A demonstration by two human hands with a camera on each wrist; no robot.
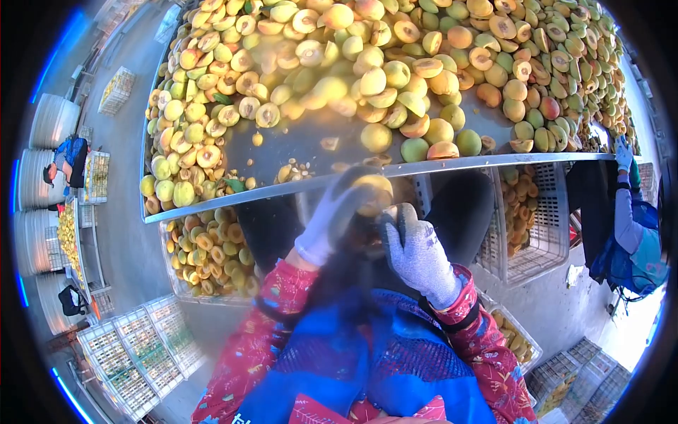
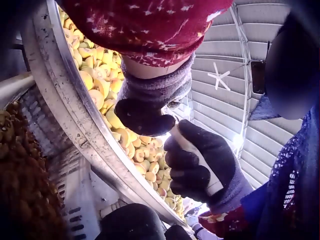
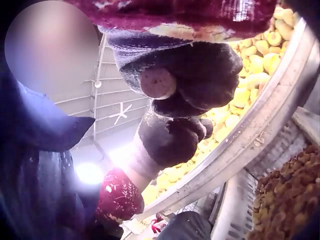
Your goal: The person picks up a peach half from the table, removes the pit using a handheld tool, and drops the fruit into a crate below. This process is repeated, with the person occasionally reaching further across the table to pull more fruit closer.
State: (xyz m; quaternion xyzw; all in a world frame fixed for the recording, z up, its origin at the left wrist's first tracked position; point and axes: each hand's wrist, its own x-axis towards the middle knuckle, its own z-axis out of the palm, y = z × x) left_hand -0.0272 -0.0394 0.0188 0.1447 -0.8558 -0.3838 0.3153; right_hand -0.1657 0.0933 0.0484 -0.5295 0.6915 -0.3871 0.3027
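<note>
In the head view my gloved left hand [image 1: 328, 222] holds a yellow fruit [image 1: 374, 195] just past the metal table edge. My gloved right hand [image 1: 421, 258] is close beside it, fingers curled. The left wrist view shows the right hand [image 2: 207, 162] gripping a pale handle [image 2: 197, 159], its tip end reaching the left hand [image 2: 145, 112]; any blade is hidden. From the right wrist, the round butt of the handle [image 3: 158, 84] pokes out of the right hand [image 3: 200, 77], and the left hand [image 3: 170, 141] sits directly below. Both gloves have dark palms.
Halved and whole fruit [image 1: 311, 53] covers much of the metal table [image 1: 282, 157], whose raised rim [image 1: 318, 182] runs in front of me. Crates of fruit [image 1: 212, 251] stand below, left and right [image 1: 537, 261]. Another person's gloved hand [image 1: 623, 154] touches the table's right end.
</note>
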